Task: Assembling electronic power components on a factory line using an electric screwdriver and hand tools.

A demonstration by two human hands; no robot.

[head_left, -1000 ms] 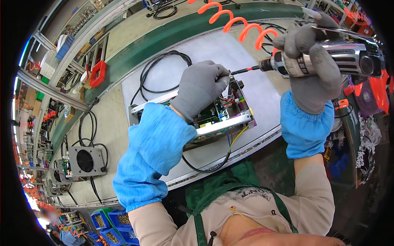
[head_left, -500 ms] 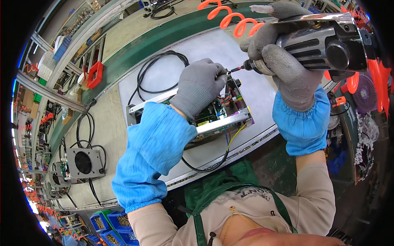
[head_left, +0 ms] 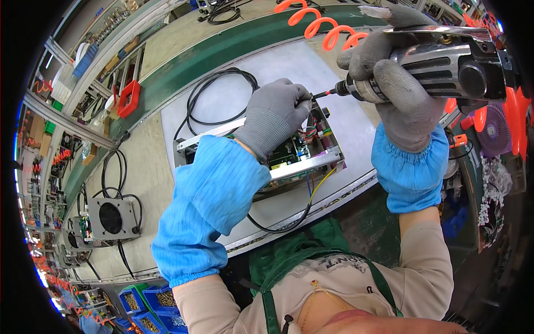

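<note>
An open metal chassis with a green circuit board and coloured wires lies in front of me. Over its far side is my left hand, in a grey glove, with thumb and fingers pinched at the far right corner. Whatever is in that pinch is too small to make out. My right hand, gloved too, is wrapped round a silver and black power screwdriver. Its thin bit points left, and the tip ends right beside my left fingertips. The screwdriver lies nearly level, right of the chassis.
A black cable is coiled behind the chassis on a white board. An orange spiral hose hangs at the back. Fan units with cables stand left, near a red basket. Blue bins of small parts sit lower left.
My right hand and the screwdriver have shifted a little to the right. My left hand and the chassis have edged slightly the same way, and the pinch stays closed.
</note>
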